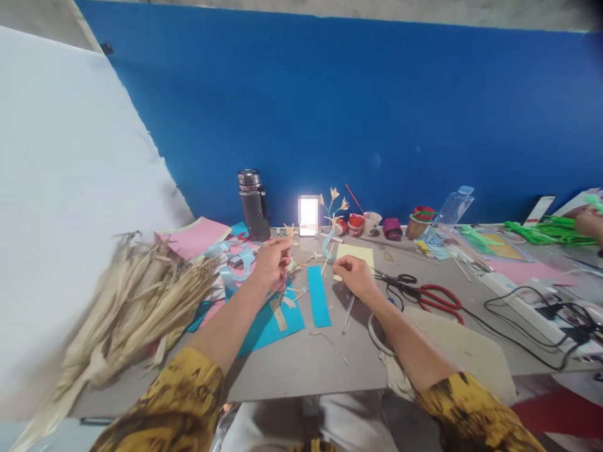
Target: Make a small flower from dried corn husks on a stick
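My left hand [274,262] is closed in a pinch at the middle of the table. From its fingertips a small pale flower [289,231], apparently of dried husk, sticks up. My right hand [354,274] is also pinched closed, a short way to the right. A curled light blue strip [328,246] rises from close to its fingertips; the exact grip is too small to see clearly. Behind the strip stands a branch of several pale flowers [334,194] on light blue stems. Below and between the hands lies a bright blue paper strip [319,296].
Dried corn husks [141,307] are heaped left. A dark thermos [254,210] and a bright screen [308,216] stand at the back. Red-handled scissors [440,300], a clear bottle [450,213] and a power strip [532,307] are right. Another person's hand [588,223] is at the far right.
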